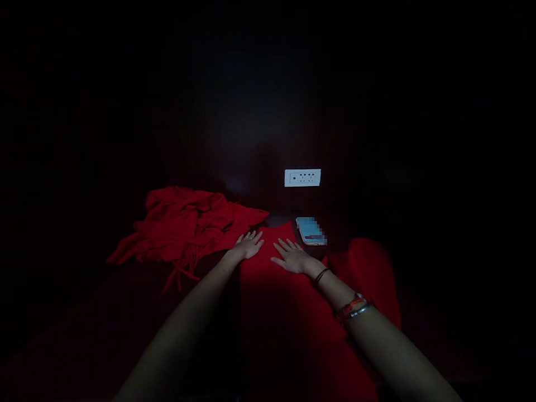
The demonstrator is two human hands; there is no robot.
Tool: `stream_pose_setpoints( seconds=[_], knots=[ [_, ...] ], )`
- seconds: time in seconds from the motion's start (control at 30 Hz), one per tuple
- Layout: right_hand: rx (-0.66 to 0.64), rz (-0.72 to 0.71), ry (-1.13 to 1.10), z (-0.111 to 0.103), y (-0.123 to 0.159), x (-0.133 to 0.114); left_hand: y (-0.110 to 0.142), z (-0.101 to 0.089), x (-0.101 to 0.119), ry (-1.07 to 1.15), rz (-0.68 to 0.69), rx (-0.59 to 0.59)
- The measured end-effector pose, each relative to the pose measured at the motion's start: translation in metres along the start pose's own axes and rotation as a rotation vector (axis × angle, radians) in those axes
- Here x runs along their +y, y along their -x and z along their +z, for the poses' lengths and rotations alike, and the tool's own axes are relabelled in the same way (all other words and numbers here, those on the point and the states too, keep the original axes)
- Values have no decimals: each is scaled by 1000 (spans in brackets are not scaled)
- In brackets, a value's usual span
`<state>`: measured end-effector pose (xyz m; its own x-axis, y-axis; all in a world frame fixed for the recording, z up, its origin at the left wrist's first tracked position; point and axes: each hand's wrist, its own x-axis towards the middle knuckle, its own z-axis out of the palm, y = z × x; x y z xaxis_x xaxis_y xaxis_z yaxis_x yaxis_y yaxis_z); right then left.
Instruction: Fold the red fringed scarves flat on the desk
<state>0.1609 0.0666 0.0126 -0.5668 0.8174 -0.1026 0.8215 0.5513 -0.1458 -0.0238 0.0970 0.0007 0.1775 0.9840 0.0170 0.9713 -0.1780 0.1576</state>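
Note:
A long red cloth [276, 301], which looks like a scarf, lies flat from the far side of the dark surface toward me. My left hand [250, 245] rests palm down near its far left edge, fingers spread. Over its far right part lies my right hand [291, 258], also flat with fingers apart. Neither hand grips anything. A crumpled red fringed scarf [188, 223] lies in a heap to the left of my left hand. More red cloth [371, 273] is bunched to the right, partly behind my right forearm.
A phone [310, 230] lies on the dark surface just beyond my right hand. On the dark wall behind is a white power socket [302, 177]. The light is dim, and the sides of the view are too dark to make out.

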Motion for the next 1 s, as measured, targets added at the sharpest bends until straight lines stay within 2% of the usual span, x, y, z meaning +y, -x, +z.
stream_pose_setpoints(
  seconds=[0.13,0.23,0.33,0.4,0.43,0.53,0.57,0.63,0.7,0.8,0.9,1.0],
  knots=[
    [77,-7,3,4,-1,1,4,-1,3,99,9,180],
    [188,-39,22,5,0,1,-6,-11,7,433,31,293],
    [330,-103,72,1,3,0,-24,-24,13,681,62,217],
    [408,-172,102,-2,6,0,-32,-30,15,719,83,164],
    [434,-208,112,-4,7,0,-34,-30,15,746,100,188],
    [448,-263,124,-5,9,0,-30,-26,11,955,212,300],
    [435,-255,121,-3,9,1,-27,-23,8,1032,246,290],
    [385,-211,105,0,8,2,-23,-18,2,1086,242,170],
    [319,-167,90,3,6,3,-22,-14,0,975,128,90],
    [238,-119,80,5,5,4,-27,-13,6,619,-16,184],
    [175,-57,67,4,4,3,-27,-11,17,325,23,276],
    [110,5,45,1,3,1,-14,-8,22,127,107,343]
  ],
)
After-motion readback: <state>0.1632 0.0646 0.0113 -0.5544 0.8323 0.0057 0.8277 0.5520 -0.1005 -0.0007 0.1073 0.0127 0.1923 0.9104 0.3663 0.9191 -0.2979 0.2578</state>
